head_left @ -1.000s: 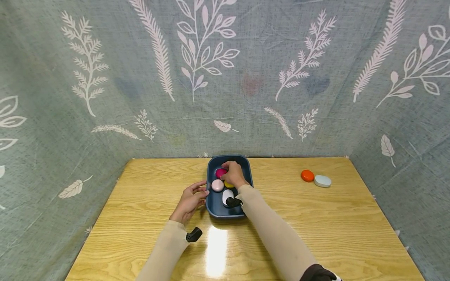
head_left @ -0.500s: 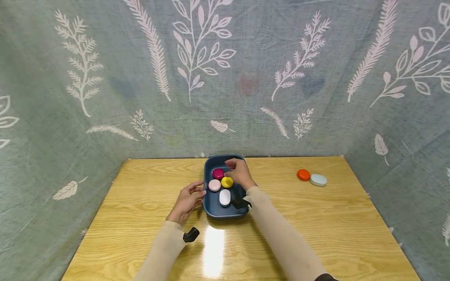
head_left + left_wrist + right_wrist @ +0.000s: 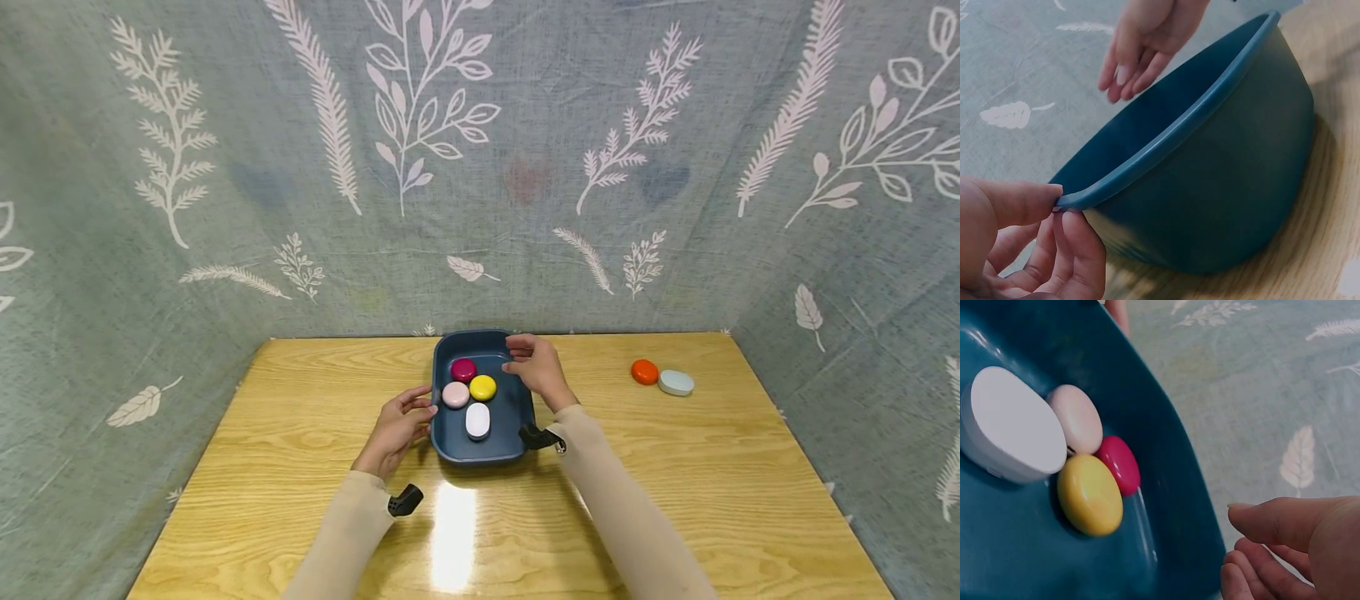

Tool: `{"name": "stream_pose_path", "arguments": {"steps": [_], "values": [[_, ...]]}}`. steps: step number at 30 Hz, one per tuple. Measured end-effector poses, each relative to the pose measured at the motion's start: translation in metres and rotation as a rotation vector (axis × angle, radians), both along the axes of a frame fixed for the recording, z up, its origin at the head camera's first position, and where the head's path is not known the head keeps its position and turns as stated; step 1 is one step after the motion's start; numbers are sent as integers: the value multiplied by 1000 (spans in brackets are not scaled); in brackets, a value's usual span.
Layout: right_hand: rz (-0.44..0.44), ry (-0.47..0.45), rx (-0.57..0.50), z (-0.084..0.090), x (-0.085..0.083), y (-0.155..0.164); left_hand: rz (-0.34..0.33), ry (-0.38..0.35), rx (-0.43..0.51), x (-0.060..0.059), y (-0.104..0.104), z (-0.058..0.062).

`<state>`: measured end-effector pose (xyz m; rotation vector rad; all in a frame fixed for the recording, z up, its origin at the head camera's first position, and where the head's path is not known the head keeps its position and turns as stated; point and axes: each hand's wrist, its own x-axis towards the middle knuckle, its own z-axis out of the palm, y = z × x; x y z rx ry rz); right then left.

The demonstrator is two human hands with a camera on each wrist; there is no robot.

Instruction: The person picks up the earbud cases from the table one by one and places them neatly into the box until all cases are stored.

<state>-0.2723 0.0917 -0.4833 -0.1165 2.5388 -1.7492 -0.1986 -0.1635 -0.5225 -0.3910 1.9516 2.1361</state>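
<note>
A dark blue basin (image 3: 504,437) stands on the table, holding several smooth rounded pieces. A magenta round piece (image 3: 463,370), a pale pink one (image 3: 455,394) and a yellow one (image 3: 483,387) sit close together. Nearer the front lies a white oval case-like piece (image 3: 477,421). With thumb and fingers, my left hand (image 3: 395,425) pinches the basin's rim (image 3: 1147,159) at its left side. My right hand (image 3: 542,367) hovers by the basin's far right rim, fingers loosely bent, holding nothing. In the right wrist view its thumb (image 3: 1272,519) is apart from the fingers.
To the right on the wooden table (image 3: 675,483) lie an orange-red round piece (image 3: 644,372) and a pale light-blue oval piece (image 3: 677,382), side by side. A leaf-patterned grey-green cloth (image 3: 525,275) rises behind the table and along both sides.
My right hand has let go of the magenta piece among the others and moved right, out to the basin's right rim. My left hand keeps its hold; the view has shifted slightly.
</note>
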Motion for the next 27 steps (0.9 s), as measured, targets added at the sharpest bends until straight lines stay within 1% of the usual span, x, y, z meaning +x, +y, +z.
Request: {"name": "stream_pose_path", "arguments": {"steps": [6, 11, 15, 27], "values": [[-44, -15, -47, 2, 4, 20, -3, -2, 6, 0, 0, 2], [-66, -22, -60, -2, 9, 37, -7, -2, 8, 1, -1, 2], [-82, -24, -57, -7, 14, 52, -7, 2, 8, 2, -1, 1], [-146, -40, -20, -19, 24, 94, 4, -21, -7, 1, -1, 0]]}}
